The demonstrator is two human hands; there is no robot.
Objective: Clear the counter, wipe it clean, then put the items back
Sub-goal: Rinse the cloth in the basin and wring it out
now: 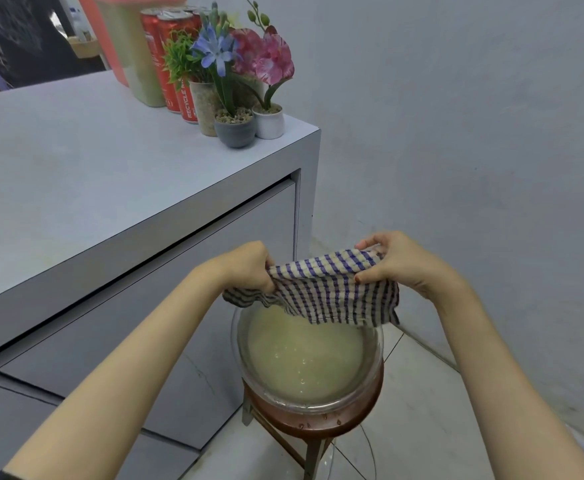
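Behind cloth (325, 292), presumably, far rim of bowl (239, 341).

Legible text is on one item only: the nearest red can (189, 98), standing at the far side of the counter (76, 174), just left of the flower pots. White capitals run lengthwise up its side and read "RECYCLE M" (the line breaks off after the M, where it passes out of sight). The red can behind it (159, 60), further left, carries small white marks near its left edge, too blurred to read.
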